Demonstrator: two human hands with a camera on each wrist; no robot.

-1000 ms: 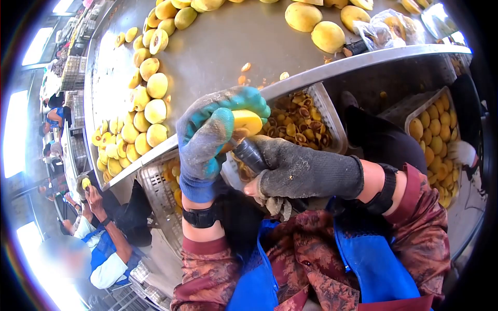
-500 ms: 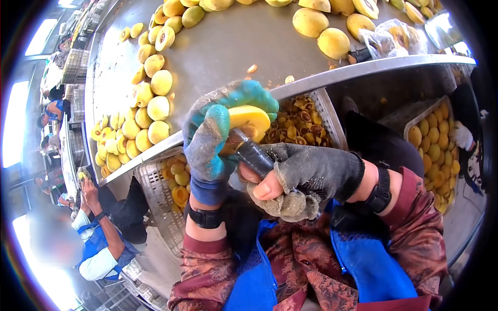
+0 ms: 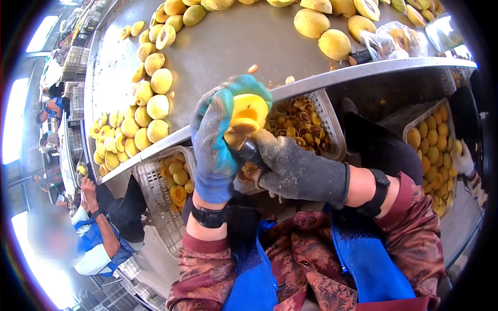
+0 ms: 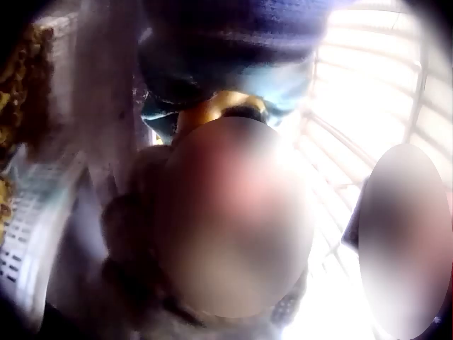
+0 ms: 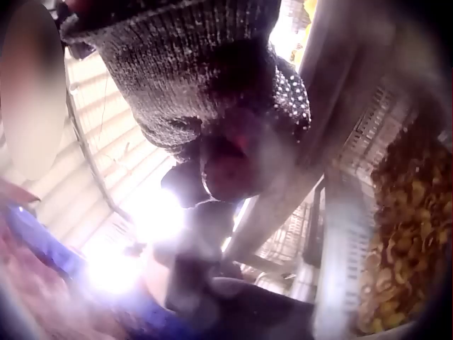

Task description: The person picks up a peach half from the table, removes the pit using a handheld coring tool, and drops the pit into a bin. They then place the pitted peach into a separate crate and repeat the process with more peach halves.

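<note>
In the head view my left hand (image 3: 213,140), in a blue-grey and teal glove, grips a yellow peach half (image 3: 249,110) above the table's front edge. The cut face is turned toward me and shows a smooth hollow. My right hand (image 3: 306,168), in a dark grey glove, holds a black-handled coring knife (image 3: 248,152) whose tip is hidden at the near side of the peach. In the left wrist view the gloved fingers wrap a bit of yellow flesh (image 4: 212,108). The right wrist view shows mainly the knitted glove (image 5: 191,92) from close by.
Peaches (image 3: 158,106), some halved, line the metal table (image 3: 228,46). A plastic bag (image 3: 391,39) lies at its right edge. Below stand a scrap crate (image 3: 338,132), a left crate (image 3: 150,181) with peaches and a right crate (image 3: 410,124). Another person (image 3: 106,233) works at the left.
My right wrist has turned back and forth with the knife, and its thumb has gone out of sight. The peach half has tilted, so that its hollow now faces me.
</note>
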